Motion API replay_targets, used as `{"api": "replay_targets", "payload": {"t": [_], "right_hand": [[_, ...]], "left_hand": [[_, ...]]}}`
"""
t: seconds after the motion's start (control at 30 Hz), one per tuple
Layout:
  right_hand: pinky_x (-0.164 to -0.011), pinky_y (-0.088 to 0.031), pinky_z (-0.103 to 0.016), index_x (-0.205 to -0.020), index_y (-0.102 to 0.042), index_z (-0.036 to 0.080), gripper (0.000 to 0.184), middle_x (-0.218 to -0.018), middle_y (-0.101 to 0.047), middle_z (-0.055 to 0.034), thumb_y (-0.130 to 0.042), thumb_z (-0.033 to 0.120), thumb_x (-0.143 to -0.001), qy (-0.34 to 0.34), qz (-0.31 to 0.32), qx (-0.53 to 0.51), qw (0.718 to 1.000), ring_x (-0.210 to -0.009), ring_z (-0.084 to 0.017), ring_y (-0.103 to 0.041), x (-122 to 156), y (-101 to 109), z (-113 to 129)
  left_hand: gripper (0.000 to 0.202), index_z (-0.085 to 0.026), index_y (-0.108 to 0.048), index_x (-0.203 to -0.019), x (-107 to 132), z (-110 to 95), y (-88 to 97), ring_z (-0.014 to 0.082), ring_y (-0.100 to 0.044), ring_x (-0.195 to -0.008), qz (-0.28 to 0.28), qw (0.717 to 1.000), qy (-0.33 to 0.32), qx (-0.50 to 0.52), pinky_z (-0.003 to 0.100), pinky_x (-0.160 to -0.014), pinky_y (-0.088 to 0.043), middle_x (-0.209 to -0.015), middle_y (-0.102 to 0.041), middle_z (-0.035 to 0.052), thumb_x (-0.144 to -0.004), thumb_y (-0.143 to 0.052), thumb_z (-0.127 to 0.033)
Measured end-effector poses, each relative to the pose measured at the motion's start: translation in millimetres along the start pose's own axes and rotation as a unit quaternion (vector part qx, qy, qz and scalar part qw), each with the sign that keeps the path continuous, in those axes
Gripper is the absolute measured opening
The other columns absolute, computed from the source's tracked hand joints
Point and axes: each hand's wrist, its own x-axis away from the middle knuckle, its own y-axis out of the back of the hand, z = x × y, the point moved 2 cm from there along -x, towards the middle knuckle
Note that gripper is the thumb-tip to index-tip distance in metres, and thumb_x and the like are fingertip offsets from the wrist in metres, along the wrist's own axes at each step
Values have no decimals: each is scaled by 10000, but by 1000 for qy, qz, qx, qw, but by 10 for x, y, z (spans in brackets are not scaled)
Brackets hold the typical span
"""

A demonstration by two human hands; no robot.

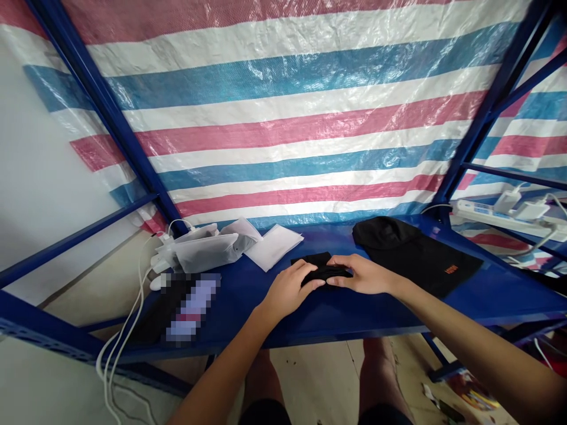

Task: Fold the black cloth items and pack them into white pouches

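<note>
My left hand point(290, 287) and my right hand point(365, 275) meet above the blue shelf point(341, 321). Between them is a small folded black cloth point(326, 272), with the fingers and thumbs of both hands closed on its two sides. What kind of cloth item it is cannot be made out. A flat dark piece point(316, 258) shows just behind it, perhaps part of the same cloth. To the right of my right hand lies a larger black cloth piece point(425, 257) with small orange lettering and a rounded, bunched end at the back.
White paper point(274, 245) and a crumpled whitish plastic bag point(204, 251) lie at the back left. White cables point(133, 307) hang over the left edge near a blurred patch point(192, 310). Blue posts flank the striped sheet point(301, 136); a power strip point(487, 213) sits right.
</note>
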Motion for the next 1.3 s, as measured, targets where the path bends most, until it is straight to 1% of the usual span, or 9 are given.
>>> {"api": "replay_targets", "payload": {"t": [0.2, 0.3, 0.37, 0.47, 0.57, 0.7, 0.87, 1.13, 1.3], "right_hand": [[-639, -498, -327, -1246, -603, 241, 419, -1012, -750, -47, -687, 589, -1027, -19, -113, 56, 992, -712, -200, -663, -101, -41, -61], [-788, -584, -405, -1272, -615, 229, 305, -1221, -719, -128, -628, 469, -1085, 44, -193, 190, 962, -903, -260, -714, -111, -93, 4], [-922, -590, -465, -1268, -662, 234, 201, -1271, -708, -145, -577, 323, -1108, 118, -195, 286, 931, -1069, -304, -698, -99, -154, 64], [-968, -582, -499, -1277, -720, 225, 299, -1239, -739, -139, -506, 138, -1088, 198, -144, 356, 902, -1154, -321, -664, -64, -234, 110], [-1015, -585, -505, -1382, -708, 206, 361, -1292, -740, -140, -504, 143, -1090, 196, -121, 327, 917, -1198, -314, -660, -21, -230, 103], [-1152, -533, -543, -1505, -654, 246, 490, -1420, -715, -132, -715, 412, -1048, 166, -84, 254, 949, -1320, -347, -634, 35, -183, 46], [-1106, -557, -513, -1498, -635, 281, 511, -1351, -738, -123, -742, 466, -1033, 119, -84, 159, 977, -1295, -341, -647, 56, -189, -73], [-926, -554, -391, -1240, -737, 239, 443, -1172, -778, -77, -666, 627, -1039, 44, -60, -2, 997, -1029, -261, -723, -247, -33, -237], [-957, -531, -408, -979, -733, 198, 597, -1004, -673, -59, -420, 687, -1114, 29, -79, 47, 995, -917, -221, -655, -696, 55, -536]], "left_hand": [[356, -233, -733, -1004, -99, 110, -121, 230, -716, -1038, -48, 996, 64, 24, 375, -942, -558, -1203, -675, 62, -1117, -520, -494], [374, -220, -689, -868, -148, 154, -161, 226, -708, -1007, -75, 993, 82, 28, 382, -944, -555, -1114, -666, 59, -1108, -514, -449], [285, -228, -691, -898, -166, 178, -177, 230, -703, -1000, -92, 990, 100, 35, 380, -918, -560, -1072, -666, 53, -1078, -556, -403], [94, -246, -687, -1068, -155, 190, -176, 229, -698, -1047, -127, 984, 116, 55, 357, -890, -567, -1100, -676, 43, -981, -658, -268], [82, -253, -674, -1059, -93, 153, -153, 218, -696, -1038, -149, 983, 103, 36, 357, -922, -565, -1074, -682, 34, -985, -649, -227], [230, -243, -718, -1022, 47, 17, -116, 279, -662, -1161, -145, 982, 30, -117, 471, -1034, -537, -1221, -688, 96, -1112, -540, -358], [330, -212, -733, -1199, 154, -68, -104, 392, -571, -1320, -69, 967, -62, -238, 599, -1116, -475, -1297, -689, 153, -1048, -680, -501], [373, -237, -770, -1135, -182, 240, 121, 282, -725, -1053, 5, 994, 17, -109, 404, -943, -571, -1117, -765, 87, -1106, -550, -537], [388, -248, -687, -1255, -503, 467, 95, 287, -745, -1100, -6, 995, 87, -53, 406, -961, -571, -1154, -788, 81, -1148, -422, -510]]}}
